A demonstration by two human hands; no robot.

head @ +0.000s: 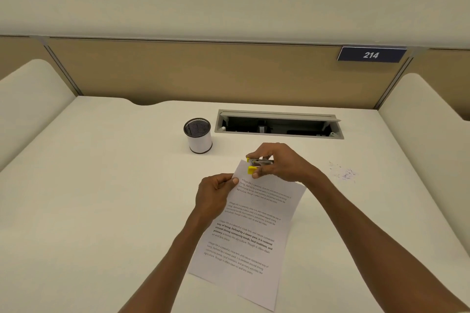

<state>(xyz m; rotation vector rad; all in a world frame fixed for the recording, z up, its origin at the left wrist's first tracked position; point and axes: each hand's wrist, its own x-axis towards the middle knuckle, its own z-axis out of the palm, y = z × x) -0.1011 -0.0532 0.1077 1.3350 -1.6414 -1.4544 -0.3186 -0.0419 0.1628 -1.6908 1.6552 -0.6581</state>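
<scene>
**Yellow stapler at the top corner of the printed sheets, staple not yet confirmed**

The yellow stapler (255, 165) sits in the right hand (277, 162), whose fingers curl over its top while the thumb comes up under its yellow base. Its mouth points at the top corner of the printed sheets (254, 236). The left hand (216, 193) pinches the left edge of the sheets just below that corner, thumb on top, and lifts the upper end off the desk (101, 185). The lower end of the paper trails toward the near edge of the desk. Its bottom edge looks stepped, which suggests more than one sheet.

By the look of it, the setting-up is done: the pages are gathered, the corner is presented, and the stapler is in place. The squeeze itself seems to be what is left, or is just happening. The view does not show whether the stapler's two halves are pressed together, and no staple can be seen in the paper.

A mesh pen cup (198, 136) stands further back near the middle of the desk. Beside it, an open cable hatch (278, 124) runs along the far edge. Faint ink marks (343, 173) lie toward the right edge of the desk. A number plate (371, 54) hangs on the partition behind.
</scene>
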